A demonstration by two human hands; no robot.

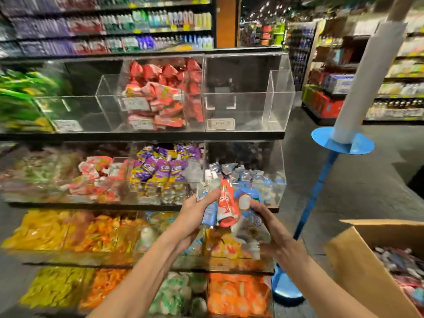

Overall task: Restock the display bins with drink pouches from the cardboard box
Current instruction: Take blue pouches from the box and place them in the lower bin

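While I hold a mixed bunch of drink pouches just in front of and slightly below the clear acrylic bin of blue-and-silver pouches (278, 157), the grip is the weak point. Left hand (195, 210): fingers curled round a flat blue pouch (210, 212) and a red-orange spouted pouch (226, 207), held side by side. Right hand (275, 235): fingers wrapped about a pale silvery pouch with a white cap (250, 228), which touches the red-orange one. The brown cardboard box (358, 260), open and with more pouches inside, stands to the lower right of that bin, well apart from it. Likely faults, as I judge them: (a) several slick pouches share two hands, so loosening one hand to drop a pouch could let a neighbour slide out and fall into the bins of orange packets below that bin; (b) colours are mixed, so a hasty release over that bin would put the red-orange pouch among blue stock, when its match seems to lie in the bin of red pouches (107, 106) up and to the left; (c) spouts could snag on the acrylic rim.
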